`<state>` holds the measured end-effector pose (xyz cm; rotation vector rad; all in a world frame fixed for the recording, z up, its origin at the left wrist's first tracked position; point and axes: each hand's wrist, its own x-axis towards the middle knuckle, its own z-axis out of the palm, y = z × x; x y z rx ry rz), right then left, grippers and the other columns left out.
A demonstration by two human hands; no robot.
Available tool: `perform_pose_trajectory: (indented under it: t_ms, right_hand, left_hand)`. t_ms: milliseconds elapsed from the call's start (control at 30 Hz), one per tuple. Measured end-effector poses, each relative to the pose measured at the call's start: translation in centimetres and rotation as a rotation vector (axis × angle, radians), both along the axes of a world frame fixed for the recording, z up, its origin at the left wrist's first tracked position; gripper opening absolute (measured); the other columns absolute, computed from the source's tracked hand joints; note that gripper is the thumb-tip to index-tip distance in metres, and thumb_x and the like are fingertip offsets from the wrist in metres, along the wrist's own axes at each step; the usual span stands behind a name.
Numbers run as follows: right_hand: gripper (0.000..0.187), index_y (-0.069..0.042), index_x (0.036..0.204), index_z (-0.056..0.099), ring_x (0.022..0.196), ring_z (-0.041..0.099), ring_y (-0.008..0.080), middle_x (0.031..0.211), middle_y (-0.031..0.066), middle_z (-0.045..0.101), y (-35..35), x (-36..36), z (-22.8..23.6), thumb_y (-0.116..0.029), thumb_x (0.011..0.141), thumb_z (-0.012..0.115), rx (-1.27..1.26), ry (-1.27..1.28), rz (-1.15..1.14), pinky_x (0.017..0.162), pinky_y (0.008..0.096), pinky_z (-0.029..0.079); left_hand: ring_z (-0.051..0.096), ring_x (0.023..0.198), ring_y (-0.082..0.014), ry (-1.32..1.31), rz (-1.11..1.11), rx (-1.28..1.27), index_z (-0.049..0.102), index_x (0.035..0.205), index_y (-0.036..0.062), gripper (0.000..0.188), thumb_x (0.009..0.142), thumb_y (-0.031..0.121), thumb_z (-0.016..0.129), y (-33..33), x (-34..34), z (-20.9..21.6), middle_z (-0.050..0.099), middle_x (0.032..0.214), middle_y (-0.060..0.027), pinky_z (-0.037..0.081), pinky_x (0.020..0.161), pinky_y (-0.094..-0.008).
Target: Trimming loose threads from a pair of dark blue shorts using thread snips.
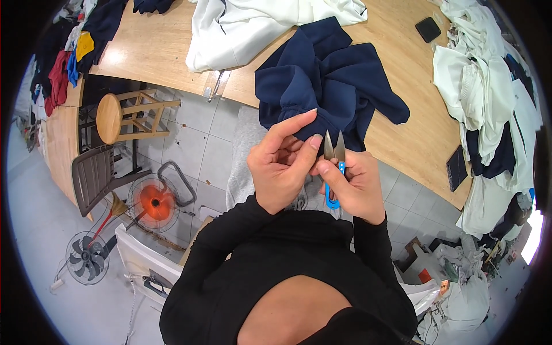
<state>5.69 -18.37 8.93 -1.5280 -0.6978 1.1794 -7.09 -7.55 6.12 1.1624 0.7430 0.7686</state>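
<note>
A navy blue garment point(339, 86) lies bunched at the near edge of the table, its gathered band close to me. My left hand point(283, 164) is closed at this band, index finger stretched along the cloth and thumb raised; the other fingers are curled, and their grip is partly hidden. My right hand point(357, 184) holds a pair of thread snips point(333, 172) with blue handles. Their two pointed blades stand apart and point away from me, just right of my left thumb, over the lower edge of the cloth.
White garments point(247, 29) lie on the wooden table point(414, 135), with more white cloth point(477, 86) heaped at the right. A dark phone-like object point(428, 29) rests at the far right. To the left stand a wooden stool point(109, 118), a brown chair point(92, 178) and an orange-centred fan point(154, 202).
</note>
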Motion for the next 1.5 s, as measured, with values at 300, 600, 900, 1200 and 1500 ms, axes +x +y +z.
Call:
perform_pose_trajectory:
  t_ms: [300, 600, 900, 1200, 1500]
  right_hand:
    - [0.019, 0.0, 0.097, 0.077, 0.06, 0.066, 0.0083, 0.068, 0.0028, 0.07, -0.2, -0.3, -0.7, -0.016, 0.106, 0.073, 0.085, -0.066, -0.041, 0.056, 0.0265, 0.047]
    - [0.019, 0.0, 0.097, 0.077, 0.059, 0.065, 0.0082, 0.067, 0.003, 0.069, -0.2, -0.1, -0.8, -0.017, 0.106, 0.073, 0.079, -0.057, -0.029, 0.055, 0.0262, 0.046]
    - [0.017, 0.001, 0.089, 0.072, 0.053, 0.055, 0.0154, 0.065, 0.0079, 0.061, -0.5, 0.2, -1.3, -0.011, 0.099, 0.079, 0.197, -0.223, 0.025, 0.052, 0.0318, 0.039]
    - [0.015, 0.003, 0.09, 0.074, 0.061, 0.066, 0.0203, 0.073, 0.0099, 0.065, -1.1, 0.6, -1.7, -0.01, 0.097, 0.08, 0.294, -0.328, 0.133, 0.056, 0.0315, 0.046]
    - [0.01, 0.004, 0.11, 0.074, 0.072, 0.063, 0.0101, 0.094, 0.0054, 0.07, -1.3, 0.2, -1.9, -0.005, 0.104, 0.072, 0.233, -0.259, -0.329, 0.063, 0.0254, 0.05]
  left_hand:
    - [0.063, 0.076, -0.0008, 0.05, 0.0, 0.042, 0.071, 0.137, -0.0025, 0.04, 0.098, -0.004, 0.079, -0.1, -0.1, -0.1, 0.074, 0.095, -0.0011, 0.05, 0.066, -0.0168]
    - [0.064, 0.077, -0.0014, 0.045, -0.012, 0.028, 0.07, 0.137, -0.0021, 0.041, 0.098, -0.004, 0.079, -0.1, -0.1, -0.3, 0.075, 0.097, -0.0022, 0.051, 0.067, -0.017]
    - [0.064, 0.073, -0.0016, 0.072, -0.033, 0.086, 0.073, 0.129, -0.0002, 0.035, 0.096, -0.006, 0.08, 0.0, 0.1, -0.5, 0.075, 0.095, -0.0012, 0.05, 0.064, -0.0173]
    - [0.064, 0.07, -0.0013, 0.064, 0.047, 0.213, 0.08, 0.119, 0.0012, 0.03, 0.09, -0.005, 0.087, 0.0, 0.8, -2.0, 0.076, 0.089, 0.0004, 0.047, 0.059, -0.0178]
    - [0.058, 0.072, -0.0007, -0.033, 0.081, 0.091, 0.071, 0.11, 0.0012, 0.012, 0.101, -0.001, 0.079, -0.1, 1.0, -1.9, 0.07, 0.09, 0.0035, 0.043, 0.062, -0.0184]
